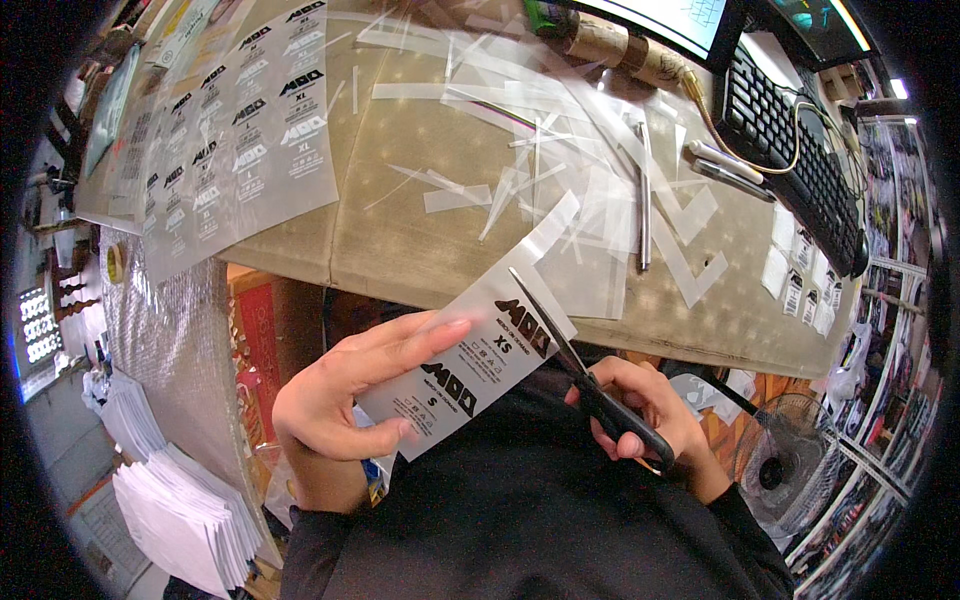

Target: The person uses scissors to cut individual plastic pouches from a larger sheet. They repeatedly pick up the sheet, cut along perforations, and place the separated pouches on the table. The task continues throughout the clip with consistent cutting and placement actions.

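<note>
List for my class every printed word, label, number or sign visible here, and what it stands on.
Wording isn't copied here, only described.
Film strip in the left hand: two bold black logos, letter marks, smaller lines, tiny symbols.
Large translucent sheet: rows of black and pale logos.
Small labels: dark print, too small to read.
Keyboard: key markings, too small to read.
Screen: too washed-out to read.

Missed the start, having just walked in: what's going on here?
The person's left hand holds a printed translucent strip, and the right hand holds black-handled scissors, which overlap the strip in this view. Clear film scraps lie scattered over the table, with a larger printed sheet on its left side.
</note>
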### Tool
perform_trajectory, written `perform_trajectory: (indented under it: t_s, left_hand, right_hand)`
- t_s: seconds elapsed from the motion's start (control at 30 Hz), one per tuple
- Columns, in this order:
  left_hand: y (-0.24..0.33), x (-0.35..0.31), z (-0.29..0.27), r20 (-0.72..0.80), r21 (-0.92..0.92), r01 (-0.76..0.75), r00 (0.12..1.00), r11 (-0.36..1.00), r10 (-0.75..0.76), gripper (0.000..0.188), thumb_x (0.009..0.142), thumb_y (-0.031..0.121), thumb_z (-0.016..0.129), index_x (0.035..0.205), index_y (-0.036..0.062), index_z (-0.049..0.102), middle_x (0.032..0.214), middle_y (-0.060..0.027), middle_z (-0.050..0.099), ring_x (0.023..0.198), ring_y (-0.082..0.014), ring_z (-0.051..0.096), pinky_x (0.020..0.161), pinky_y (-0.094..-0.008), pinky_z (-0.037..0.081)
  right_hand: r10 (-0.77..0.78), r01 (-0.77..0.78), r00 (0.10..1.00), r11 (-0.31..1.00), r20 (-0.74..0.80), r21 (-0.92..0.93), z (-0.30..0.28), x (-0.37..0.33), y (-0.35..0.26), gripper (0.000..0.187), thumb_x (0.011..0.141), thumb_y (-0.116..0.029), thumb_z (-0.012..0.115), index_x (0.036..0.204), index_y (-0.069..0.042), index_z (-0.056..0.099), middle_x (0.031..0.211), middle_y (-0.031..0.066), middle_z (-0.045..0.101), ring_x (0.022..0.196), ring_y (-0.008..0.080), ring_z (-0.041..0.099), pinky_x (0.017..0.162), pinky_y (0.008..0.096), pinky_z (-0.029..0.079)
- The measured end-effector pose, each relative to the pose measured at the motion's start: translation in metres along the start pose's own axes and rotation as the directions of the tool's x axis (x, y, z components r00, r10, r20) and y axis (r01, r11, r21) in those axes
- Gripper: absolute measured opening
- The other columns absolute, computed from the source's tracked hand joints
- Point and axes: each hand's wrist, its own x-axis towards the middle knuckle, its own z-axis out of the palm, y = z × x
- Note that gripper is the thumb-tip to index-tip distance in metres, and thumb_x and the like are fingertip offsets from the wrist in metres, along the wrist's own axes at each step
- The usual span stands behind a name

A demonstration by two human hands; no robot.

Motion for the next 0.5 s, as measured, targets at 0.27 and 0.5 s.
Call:
perform_trajectory:
  t_s: [0.27, 0.5]
  left_hand:
    - [0.0020, -0.0030, -0.0009, -0.014, -0.041, 0.011, 1.000, 0.999, -0.012, 0.074, 0.062, 0.001, 0.052, 0.133, -0.0098, 0.034, 0.133, -0.0267, 0.038, 0.123, -0.0336, 0.041, 0.101, -0.0360, 0.031]
    - [0.0005, -0.0053, 0.0001, -0.043, -0.102, -0.014, 0.999, 0.995, 0.009, 0.073, 0.062, 0.000, 0.050, 0.133, -0.0102, 0.034, 0.134, -0.0265, 0.037, 0.124, -0.0331, 0.041, 0.102, -0.0360, 0.031]
  right_hand:
    - [0.008, -0.008, 1.000, 1.000, 0.011, -0.025, -0.0012, -0.0030, 0.0013, 0.064, 0.068, -0.043, 0.076, 0.109, 0.002, 0.054, 0.071, 0.0010, 0.051, 0.059, 0.0059, 0.048, 0.050, 0.0197, 0.035]
    - [-0.028, 0.030, 0.999, 0.996, 0.032, -0.083, -0.0047, -0.0047, 0.0048, 0.060, 0.070, -0.036, 0.078, 0.111, 0.001, 0.054, 0.072, 0.0006, 0.054, 0.058, 0.0049, 0.048, 0.049, 0.0192, 0.035]
